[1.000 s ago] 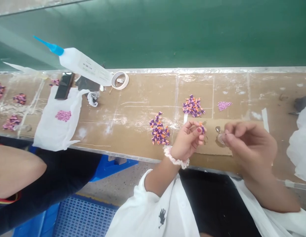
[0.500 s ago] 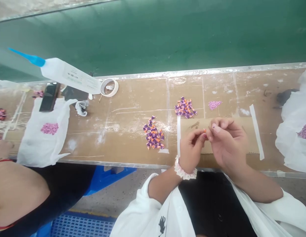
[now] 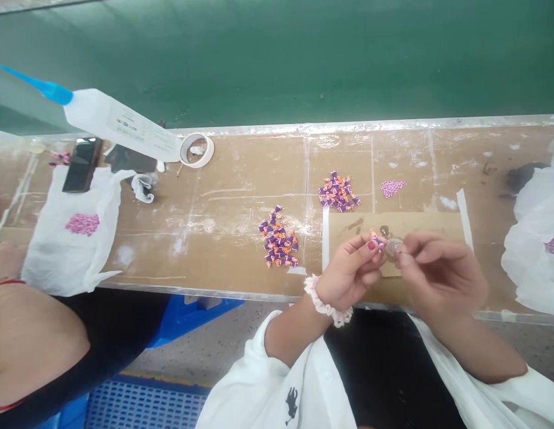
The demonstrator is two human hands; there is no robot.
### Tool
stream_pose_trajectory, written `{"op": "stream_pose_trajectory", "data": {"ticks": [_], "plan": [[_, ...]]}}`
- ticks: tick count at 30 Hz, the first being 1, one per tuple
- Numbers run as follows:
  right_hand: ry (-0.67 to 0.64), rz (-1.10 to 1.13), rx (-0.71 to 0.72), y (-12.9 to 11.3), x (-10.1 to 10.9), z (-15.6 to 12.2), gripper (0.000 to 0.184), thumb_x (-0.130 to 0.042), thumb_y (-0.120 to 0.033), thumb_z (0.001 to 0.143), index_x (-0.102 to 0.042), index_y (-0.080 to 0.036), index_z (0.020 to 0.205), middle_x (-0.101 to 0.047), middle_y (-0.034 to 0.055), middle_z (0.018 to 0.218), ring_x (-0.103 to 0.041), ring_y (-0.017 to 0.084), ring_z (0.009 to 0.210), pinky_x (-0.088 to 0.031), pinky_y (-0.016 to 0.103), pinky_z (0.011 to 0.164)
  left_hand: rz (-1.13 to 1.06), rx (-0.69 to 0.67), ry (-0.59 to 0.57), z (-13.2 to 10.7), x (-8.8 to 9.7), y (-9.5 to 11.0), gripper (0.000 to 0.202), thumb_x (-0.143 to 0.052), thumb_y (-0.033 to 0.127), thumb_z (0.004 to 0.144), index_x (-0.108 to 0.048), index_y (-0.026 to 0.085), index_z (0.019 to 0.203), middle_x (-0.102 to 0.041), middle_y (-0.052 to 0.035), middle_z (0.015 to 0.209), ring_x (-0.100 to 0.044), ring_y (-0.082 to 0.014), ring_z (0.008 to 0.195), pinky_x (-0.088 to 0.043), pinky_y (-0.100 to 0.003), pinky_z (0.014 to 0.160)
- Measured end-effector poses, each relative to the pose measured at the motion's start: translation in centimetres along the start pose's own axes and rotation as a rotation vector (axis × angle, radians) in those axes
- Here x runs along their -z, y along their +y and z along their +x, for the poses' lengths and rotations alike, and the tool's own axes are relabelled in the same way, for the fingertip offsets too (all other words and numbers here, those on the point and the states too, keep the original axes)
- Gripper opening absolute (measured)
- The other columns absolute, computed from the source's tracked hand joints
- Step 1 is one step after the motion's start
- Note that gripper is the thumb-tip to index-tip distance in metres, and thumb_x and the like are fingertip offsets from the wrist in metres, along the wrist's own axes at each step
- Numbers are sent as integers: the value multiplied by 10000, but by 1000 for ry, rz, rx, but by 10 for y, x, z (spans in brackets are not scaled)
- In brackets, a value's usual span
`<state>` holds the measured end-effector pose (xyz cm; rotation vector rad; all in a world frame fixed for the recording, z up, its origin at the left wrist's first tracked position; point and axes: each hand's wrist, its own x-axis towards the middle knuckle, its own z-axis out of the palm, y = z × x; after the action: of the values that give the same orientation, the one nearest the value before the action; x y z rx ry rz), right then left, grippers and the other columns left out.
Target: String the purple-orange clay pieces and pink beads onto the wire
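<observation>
Both left hand and right hand parted slightly.

Bench: open passage across the bare middle, between tape roll and purple pile; glue bottle and white bag block the left end; second pile and pink beads lie toward the far edge; left hand and right hand close the near edge at right; another bag fills the right end.
</observation>
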<state>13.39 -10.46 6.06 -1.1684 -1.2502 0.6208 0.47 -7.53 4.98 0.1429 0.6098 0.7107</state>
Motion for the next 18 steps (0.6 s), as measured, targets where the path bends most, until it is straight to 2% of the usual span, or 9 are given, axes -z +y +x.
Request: {"op": "stream_pose_trajectory", "data": {"ticks": [4,8,13,18], "plan": [[-151,-171,166,2,5,-4,303,-621,0,731,-516,-261,844,-596,-11,780,-598,140,704,-515,292,584,-74,82,-11,-4,-7,-1,291,-827,319,681,-628,117,746,-426,48,604,-287,-5,488,-186,-108,389],[-240,-244,250,-2,4,4,297,-593,10,732,-462,-253,774,-547,-25,758,-562,114,629,-503,269,543,-78,63,-11,-4,-8,-5,274,-813,320,700,-642,116,767,-437,52,597,-299,-2,472,-207,-111,386],[-274,-300,250,-8,2,10,306,-564,14,749,-436,-263,773,-523,-17,749,-548,124,621,-503,283,535,-36,46,-7,-3,-9,-4,316,-826,354,671,-631,123,766,-441,58,578,-336,-7,463,-217,-123,389],[-273,-388,329,-11,3,12,300,-581,4,748,-446,-260,791,-520,-20,741,-528,111,595,-483,259,503,34,-14,23,-5,-12,-5,359,-832,397,652,-617,127,748,-488,49,579,-342,-11,465,-229,-143,416]]}}
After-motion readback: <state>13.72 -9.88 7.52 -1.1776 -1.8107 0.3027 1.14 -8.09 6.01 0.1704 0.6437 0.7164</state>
